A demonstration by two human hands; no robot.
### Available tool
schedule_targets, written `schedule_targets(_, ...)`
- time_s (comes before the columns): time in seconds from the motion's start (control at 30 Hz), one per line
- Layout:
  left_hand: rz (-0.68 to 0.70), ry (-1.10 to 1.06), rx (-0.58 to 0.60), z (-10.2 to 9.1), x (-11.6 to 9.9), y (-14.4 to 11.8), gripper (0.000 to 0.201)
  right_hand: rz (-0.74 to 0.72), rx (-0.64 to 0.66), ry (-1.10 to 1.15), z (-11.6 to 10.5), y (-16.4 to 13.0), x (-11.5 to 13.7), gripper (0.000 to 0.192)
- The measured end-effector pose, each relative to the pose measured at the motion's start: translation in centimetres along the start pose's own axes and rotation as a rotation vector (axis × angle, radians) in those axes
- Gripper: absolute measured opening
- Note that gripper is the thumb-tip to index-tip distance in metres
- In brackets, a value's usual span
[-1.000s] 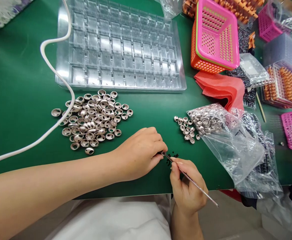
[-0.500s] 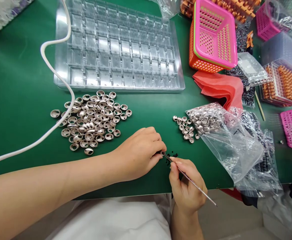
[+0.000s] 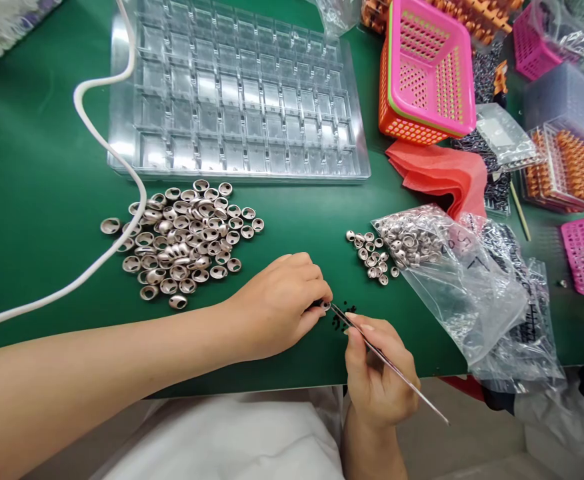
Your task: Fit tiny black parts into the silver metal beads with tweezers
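My left hand (image 3: 287, 303) rests on the green table, thumb and forefinger closed on a small silver metal cap (image 3: 325, 306), mostly hidden by the fingertips. In my right hand (image 3: 382, 373) is a thin metal tool, seemingly a pair of tweezers (image 3: 397, 368), its tip beside the cap; whether they touch I cannot tell. Tiny black pieces (image 3: 339, 322) lie scattered under the tool's tip. To the left of my hands spreads a large pile of silver caps (image 3: 185, 240) with holes. A smaller group of similar caps (image 3: 371, 257) lies to the right.
A clear compartment tray (image 3: 237, 100) stands at the back. The white cable (image 3: 92, 127) crosses the left side. At right are a plastic bag (image 3: 452, 280) with metal caps, red cloth (image 3: 442, 177), stacked baskets (image 3: 429, 73) and boxes of orange parts (image 3: 567, 167).
My right hand has shifted slightly right and down, drawing the tool's tip back a little from the cap. The left hand keeps its place. The white cable has moved slightly left.
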State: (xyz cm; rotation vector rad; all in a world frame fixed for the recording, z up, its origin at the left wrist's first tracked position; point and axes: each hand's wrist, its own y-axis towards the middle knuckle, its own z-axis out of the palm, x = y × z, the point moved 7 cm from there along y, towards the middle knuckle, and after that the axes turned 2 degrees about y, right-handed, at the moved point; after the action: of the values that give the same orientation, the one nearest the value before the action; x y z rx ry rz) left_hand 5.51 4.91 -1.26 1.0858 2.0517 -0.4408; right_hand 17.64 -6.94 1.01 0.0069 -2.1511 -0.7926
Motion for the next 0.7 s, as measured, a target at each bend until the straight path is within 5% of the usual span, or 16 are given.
schedule_targets(0.2, 0.000, 0.025, -0.024, 0.4, 0.1, -0.2, 0.002, 0.163, -0.154, 0.082, -0.9, 0.1, -0.7, 0.023)
schedule_targets(0.47, -0.015, 0.056, -0.039, 0.5, -0.1, -0.3, 0.006, 0.446, -0.169, 0.244, -1.0, -0.1, -2.2, 0.102)
schedule_targets(0.53, -0.014, 0.060, -0.034, 0.5, -0.1, -0.2, 0.005, 0.441, -0.184, 0.264, -1.2, 0.1, -2.4, 0.095)
schedule_targets(0.63, -0.021, 0.058, -0.021, 0.4, -0.1, -0.2, 0.005, 0.412, -0.174, 0.302, -1.7, 0.7, -2.9, 0.050)
schedule_targets(0.7, -0.032, 0.055, -0.002, 0.4, -0.2, -0.2, 0.004, 0.398, -0.120, 0.360, -1.9, 1.1, -3.2, 0.042)
